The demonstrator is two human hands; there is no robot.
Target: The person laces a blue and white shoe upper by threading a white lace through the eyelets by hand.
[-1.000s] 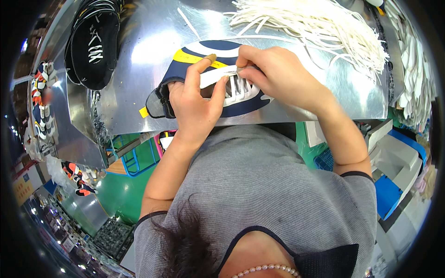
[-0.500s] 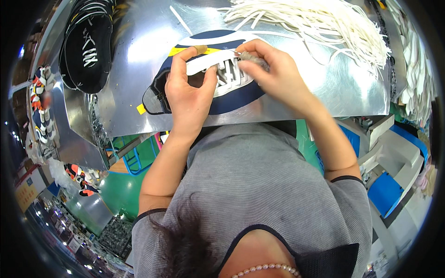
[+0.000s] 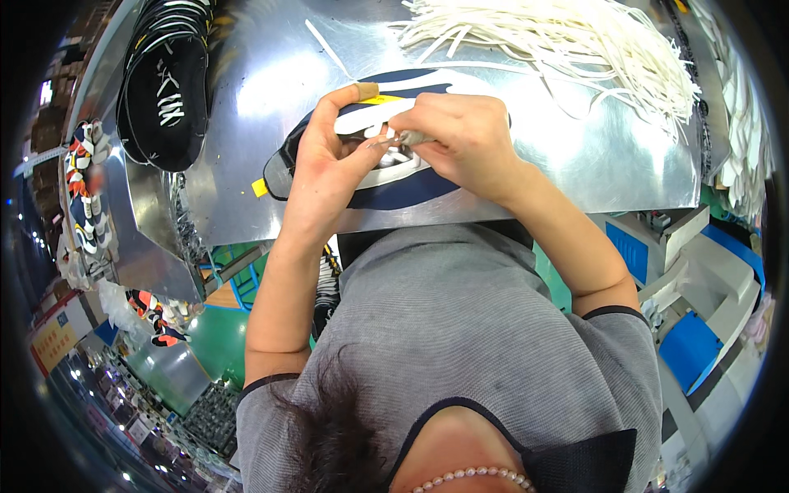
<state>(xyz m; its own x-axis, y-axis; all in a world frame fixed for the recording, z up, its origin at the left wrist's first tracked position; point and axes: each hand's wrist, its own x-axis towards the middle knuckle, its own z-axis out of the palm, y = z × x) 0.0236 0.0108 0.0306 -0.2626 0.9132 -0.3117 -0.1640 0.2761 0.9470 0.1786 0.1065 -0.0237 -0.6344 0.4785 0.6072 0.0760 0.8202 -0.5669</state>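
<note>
A navy, white and yellow shoe upper (image 3: 403, 194) lies on the metal table in front of me, its opening toward the left. My left hand (image 3: 320, 181) grips its white eyelet edge between thumb and index finger; a tan cover sits on the index fingertip. My right hand (image 3: 472, 144) is closed around a slim tool with a grey wrapped handle (image 3: 417, 138), its thin tip by my left thumb. White lace (image 3: 394, 156) crosses the upper's opening below the fingers. My right fingers hide part of the lacing, and the exact tip contact cannot be made out.
A heap of white laces (image 3: 551, 49) spreads over the far right of the table (image 3: 608, 172). One loose lace strip (image 3: 327, 48) lies beyond the upper. Stacked black shoe uppers (image 3: 164, 107) stand at the left. A grey machine with blue panels (image 3: 690, 349) is at the right.
My right hand has moved left and nearer to me, bringing the tool from the upper's far edge to beside my left thumb. My left hand keeps its grip.
</note>
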